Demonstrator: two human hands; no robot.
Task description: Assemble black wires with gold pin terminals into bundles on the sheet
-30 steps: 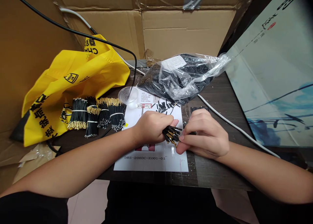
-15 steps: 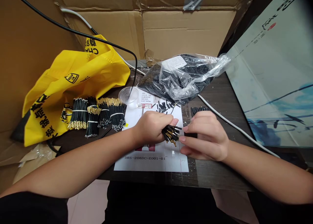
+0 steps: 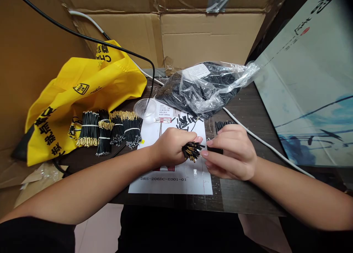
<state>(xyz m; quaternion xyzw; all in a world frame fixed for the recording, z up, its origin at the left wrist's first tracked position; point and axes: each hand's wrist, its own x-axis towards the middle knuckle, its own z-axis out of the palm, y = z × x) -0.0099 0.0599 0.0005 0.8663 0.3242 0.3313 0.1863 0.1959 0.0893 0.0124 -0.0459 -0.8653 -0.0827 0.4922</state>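
My left hand is wrapped round a bundle of black wires with gold tips, whose ends point to the right. Close to those ends is my right hand, its fingers bent; a short black piece shows between thumb and fingers, and whether it is gripped is hard to make out. Under both lies a printed white sheet. Small black tubes are scattered on the sheet's upper part, and more black pieces lie just behind my right hand.
Several banded wire bundles stand at the left before a yellow bag. A clear cup and a plastic bag of black tubes sit behind the sheet. A white cable crosses the right side, beside a pale panel.
The wire ends in my left hand have turned slightly, and more of them face the camera. The fingers of my right hand have shifted a little, showing the black piece between them.
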